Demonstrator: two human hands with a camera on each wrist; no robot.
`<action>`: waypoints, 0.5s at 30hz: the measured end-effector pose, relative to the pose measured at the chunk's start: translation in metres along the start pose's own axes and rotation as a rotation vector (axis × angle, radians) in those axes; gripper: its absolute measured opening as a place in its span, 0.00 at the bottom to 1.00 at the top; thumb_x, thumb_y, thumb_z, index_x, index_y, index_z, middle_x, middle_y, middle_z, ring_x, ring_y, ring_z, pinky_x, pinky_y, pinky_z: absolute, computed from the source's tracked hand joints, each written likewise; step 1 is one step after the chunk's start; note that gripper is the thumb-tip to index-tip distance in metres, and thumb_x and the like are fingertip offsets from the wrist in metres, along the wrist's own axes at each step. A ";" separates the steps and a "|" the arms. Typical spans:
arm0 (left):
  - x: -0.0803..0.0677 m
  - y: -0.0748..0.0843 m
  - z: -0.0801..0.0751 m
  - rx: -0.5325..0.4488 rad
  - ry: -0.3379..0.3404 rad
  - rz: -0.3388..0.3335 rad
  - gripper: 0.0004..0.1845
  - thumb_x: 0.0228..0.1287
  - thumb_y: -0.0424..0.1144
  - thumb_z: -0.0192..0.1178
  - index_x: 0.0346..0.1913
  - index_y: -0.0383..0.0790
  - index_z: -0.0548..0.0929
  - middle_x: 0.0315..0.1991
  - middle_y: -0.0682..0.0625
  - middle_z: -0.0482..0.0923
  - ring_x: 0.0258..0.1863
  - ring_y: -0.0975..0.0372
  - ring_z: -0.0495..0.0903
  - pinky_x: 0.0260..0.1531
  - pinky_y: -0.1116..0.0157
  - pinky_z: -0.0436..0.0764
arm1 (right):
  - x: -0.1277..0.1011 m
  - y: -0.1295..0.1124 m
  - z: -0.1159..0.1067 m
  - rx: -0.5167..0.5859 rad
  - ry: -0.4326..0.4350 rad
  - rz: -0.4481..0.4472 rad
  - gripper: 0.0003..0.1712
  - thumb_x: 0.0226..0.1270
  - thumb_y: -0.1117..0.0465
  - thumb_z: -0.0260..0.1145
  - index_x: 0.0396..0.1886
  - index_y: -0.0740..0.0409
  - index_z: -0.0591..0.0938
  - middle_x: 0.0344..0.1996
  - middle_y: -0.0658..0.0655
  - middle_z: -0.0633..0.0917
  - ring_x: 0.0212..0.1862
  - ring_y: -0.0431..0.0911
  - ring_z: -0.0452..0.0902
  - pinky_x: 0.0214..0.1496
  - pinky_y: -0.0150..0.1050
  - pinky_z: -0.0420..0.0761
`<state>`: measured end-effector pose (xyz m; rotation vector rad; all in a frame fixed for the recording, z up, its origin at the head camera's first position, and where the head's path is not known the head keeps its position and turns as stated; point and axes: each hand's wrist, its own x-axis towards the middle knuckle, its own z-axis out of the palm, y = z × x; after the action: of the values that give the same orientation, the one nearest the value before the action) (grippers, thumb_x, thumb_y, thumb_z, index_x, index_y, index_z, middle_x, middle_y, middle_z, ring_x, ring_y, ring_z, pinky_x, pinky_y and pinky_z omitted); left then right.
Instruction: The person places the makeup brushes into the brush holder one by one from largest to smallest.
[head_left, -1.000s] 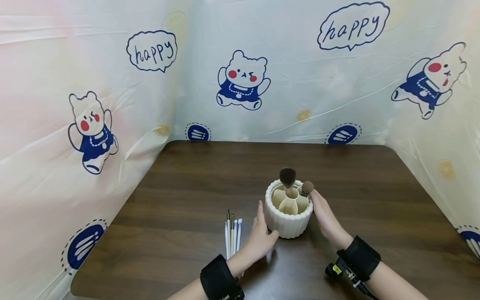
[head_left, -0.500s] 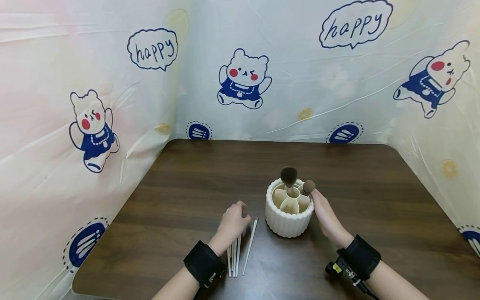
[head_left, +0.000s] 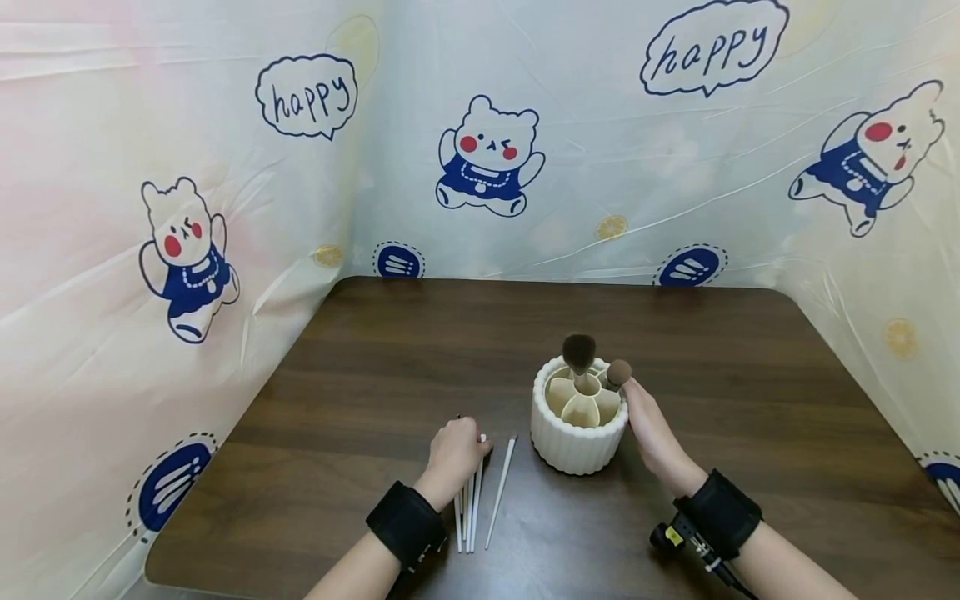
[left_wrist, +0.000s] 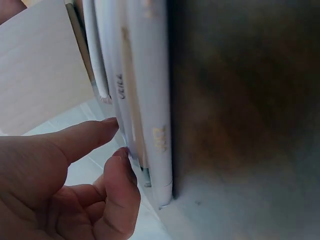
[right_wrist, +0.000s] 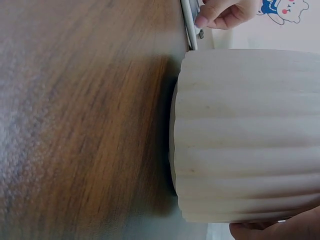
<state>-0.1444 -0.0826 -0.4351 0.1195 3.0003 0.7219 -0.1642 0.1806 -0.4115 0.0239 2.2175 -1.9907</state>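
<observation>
Several slim white brushes (head_left: 469,512) lie side by side on the table, and one more slim brush (head_left: 501,492) lies slightly apart to their right. My left hand (head_left: 453,458) is over the upper ends of the bundle. In the left wrist view its thumb and bent forefinger touch the side of a brush (left_wrist: 120,85), with a gap between the fingertips. My right hand (head_left: 656,429) rests against the right side of a cream ribbed brush holder (head_left: 576,450); its far fingers are hidden. A large makeup brush (head_left: 579,354) and a smaller round-headed brush (head_left: 619,372) stand in the holder.
The brown wooden table (head_left: 360,358) bears the holder to the right of the loose brushes. A printed curtain (head_left: 487,50) hangs behind the table and along both sides.
My left hand has gone from the holder's left side to the loose brushes, then slightly lower along them. One brush now lies apart from the bundle. The right hand stays at the holder.
</observation>
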 end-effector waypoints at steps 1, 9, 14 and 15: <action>0.000 0.000 0.001 0.009 -0.004 -0.007 0.31 0.61 0.36 0.64 0.10 0.48 0.53 0.10 0.58 0.46 0.11 0.66 0.50 0.15 0.71 0.52 | 0.000 0.000 0.000 0.001 0.000 0.002 0.33 0.79 0.49 0.31 0.75 0.63 0.50 0.76 0.62 0.49 0.76 0.52 0.39 0.77 0.50 0.45; -0.001 0.004 0.004 0.038 -0.002 -0.027 0.29 0.60 0.37 0.64 0.10 0.47 0.56 0.10 0.57 0.50 0.11 0.65 0.55 0.14 0.70 0.56 | 0.000 0.002 -0.002 0.006 -0.018 0.002 0.34 0.79 0.47 0.31 0.76 0.61 0.49 0.76 0.61 0.48 0.77 0.51 0.38 0.77 0.51 0.44; 0.001 0.008 0.005 0.067 0.000 -0.011 0.28 0.61 0.37 0.63 0.10 0.46 0.58 0.09 0.56 0.51 0.10 0.65 0.55 0.13 0.70 0.56 | 0.000 0.001 -0.001 -0.002 -0.007 -0.012 0.32 0.79 0.49 0.30 0.75 0.62 0.50 0.76 0.62 0.49 0.77 0.52 0.38 0.77 0.51 0.44; 0.001 0.009 0.006 0.077 0.003 -0.005 0.27 0.61 0.36 0.63 0.10 0.46 0.59 0.10 0.56 0.52 0.10 0.65 0.56 0.13 0.70 0.56 | 0.000 0.001 -0.001 -0.004 -0.003 -0.012 0.32 0.79 0.50 0.30 0.75 0.62 0.50 0.76 0.62 0.49 0.77 0.52 0.39 0.77 0.51 0.44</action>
<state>-0.1449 -0.0722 -0.4362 0.1141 3.0304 0.6062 -0.1641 0.1815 -0.4129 0.0075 2.2249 -1.9918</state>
